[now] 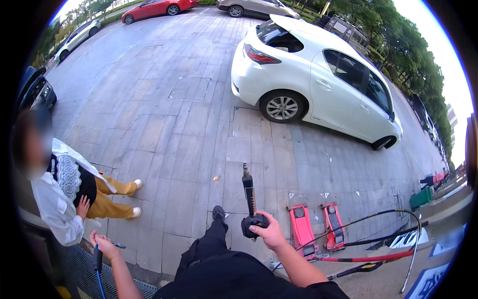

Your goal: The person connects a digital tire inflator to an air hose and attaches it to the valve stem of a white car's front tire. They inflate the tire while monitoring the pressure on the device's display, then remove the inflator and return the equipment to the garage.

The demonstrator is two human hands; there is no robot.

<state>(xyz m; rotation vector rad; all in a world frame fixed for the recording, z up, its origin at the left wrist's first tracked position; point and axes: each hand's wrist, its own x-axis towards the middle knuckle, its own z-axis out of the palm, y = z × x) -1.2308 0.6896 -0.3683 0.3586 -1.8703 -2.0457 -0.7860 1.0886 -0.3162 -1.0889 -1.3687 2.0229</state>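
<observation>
**Two pieces held, well apart**

All places are taken from the white car (318,79).

Right hand (269,232): we have it curled round the bulky end of a black wand-like tool (249,193), thumb laid across. The tool is on our side of the car, its metal-tipped end pointing away from us toward the car's rear.

Left hand (105,245): nearer us than the car and left of it, fingers bent beside a black sleeve (97,257) on a blue hose (101,285). A metal fitting (118,245) pokes out by the palm. How firmly it pinches, we cannot tell.

Step, as we judge it: holding both pieces, unjoined. Any further move would call for a firm right grip and slack hose.

Counts: tool, one; blue hose, one; red floor jacks (301,228), two, on our side of the car; bystander (54,205), one, left of the car; red car (162,9), one, beyond it. Vehicles far off past its front: too small to count.
</observation>
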